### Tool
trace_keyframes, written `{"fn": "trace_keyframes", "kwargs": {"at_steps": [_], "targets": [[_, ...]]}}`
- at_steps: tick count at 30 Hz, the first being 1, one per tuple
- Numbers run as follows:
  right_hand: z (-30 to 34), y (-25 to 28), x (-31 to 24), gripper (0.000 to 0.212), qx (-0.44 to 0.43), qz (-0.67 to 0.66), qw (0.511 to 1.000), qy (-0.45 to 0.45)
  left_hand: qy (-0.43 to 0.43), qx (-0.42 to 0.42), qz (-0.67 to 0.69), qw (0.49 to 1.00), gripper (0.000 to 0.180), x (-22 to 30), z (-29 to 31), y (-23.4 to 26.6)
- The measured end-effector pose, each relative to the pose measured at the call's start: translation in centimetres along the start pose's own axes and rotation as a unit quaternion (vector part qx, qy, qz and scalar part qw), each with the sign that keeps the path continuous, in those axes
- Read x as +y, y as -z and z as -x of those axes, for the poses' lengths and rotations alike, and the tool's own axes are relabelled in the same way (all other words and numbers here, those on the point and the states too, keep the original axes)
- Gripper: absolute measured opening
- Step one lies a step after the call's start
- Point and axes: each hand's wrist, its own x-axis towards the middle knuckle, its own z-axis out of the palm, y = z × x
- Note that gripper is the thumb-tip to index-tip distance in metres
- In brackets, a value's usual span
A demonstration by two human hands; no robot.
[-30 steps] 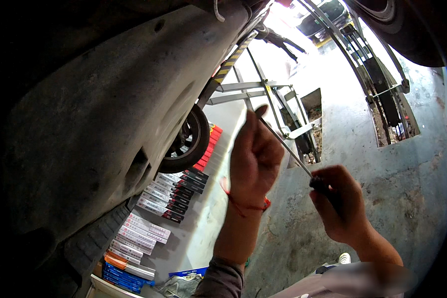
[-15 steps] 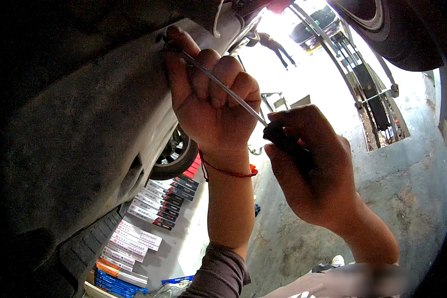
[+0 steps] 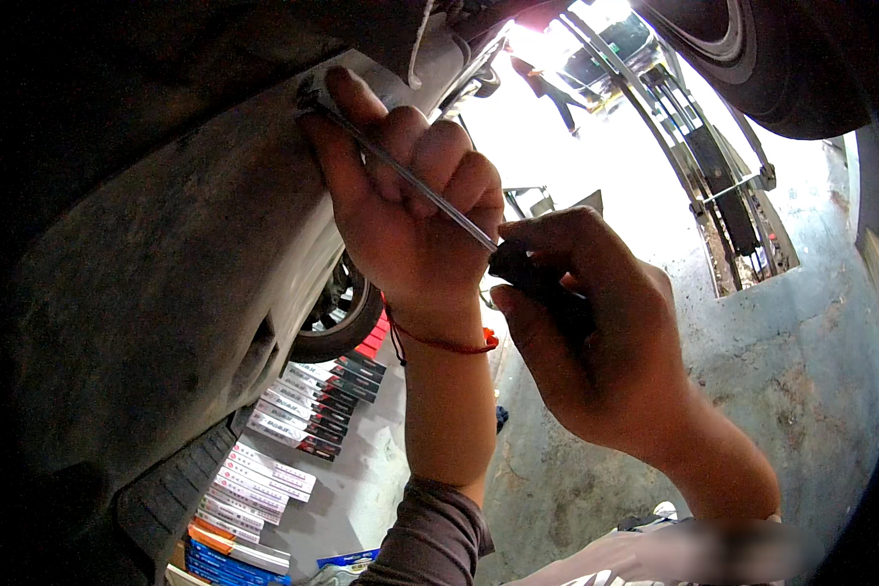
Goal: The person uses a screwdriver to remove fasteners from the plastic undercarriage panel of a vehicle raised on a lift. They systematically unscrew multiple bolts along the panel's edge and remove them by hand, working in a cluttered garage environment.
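A screwdriver [image 3: 418, 186] with a thin metal shaft and a dark handle slants up to the left, its tip at a small dark fastener [image 3: 309, 96] on a grey, dusty panel [image 3: 156, 225]. My left hand [image 3: 405, 195] is raised, palm toward me, thumb and forefinger closed around the tip end of the shaft and the other fingers curled. What exactly they pinch there is partly in shadow. Wrapped around the dark handle is my right hand [image 3: 596, 332], lower and to the right. A red cord bracelet [image 3: 449, 341] circles my left wrist.
Above and left is the vehicle's dark underside, with a wheel [image 3: 337, 317] beyond. Stacked boxes [image 3: 293, 420] stand on the floor at lower left. A metal frame [image 3: 713, 166] lies over a floor opening at upper right, near a tyre [image 3: 781, 78]. A person [image 3: 557, 98] stands far off.
Both hands and the screwdriver have shifted slightly left in the picture. The dark fastener shows more clearly beside my left fingertips. Both grips look the same.
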Motion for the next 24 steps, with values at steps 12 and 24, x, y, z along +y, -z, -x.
{"fn": "trace_keyframes", "kwargs": {"at_steps": [12,24], "targets": [[-0.5,0.1,-0.2,0.031,-0.103,-0.367,0.879,-0.287,-0.051,0.121,-0.247,0.96,0.022,0.0,2.8,-1.1],[2.4,-3.6,3.2,0.03,0.163,-0.119,0.979,-0.033,-0.09,0.186,-0.313,0.927,0.024,0.0,2.6,-1.0]]}}
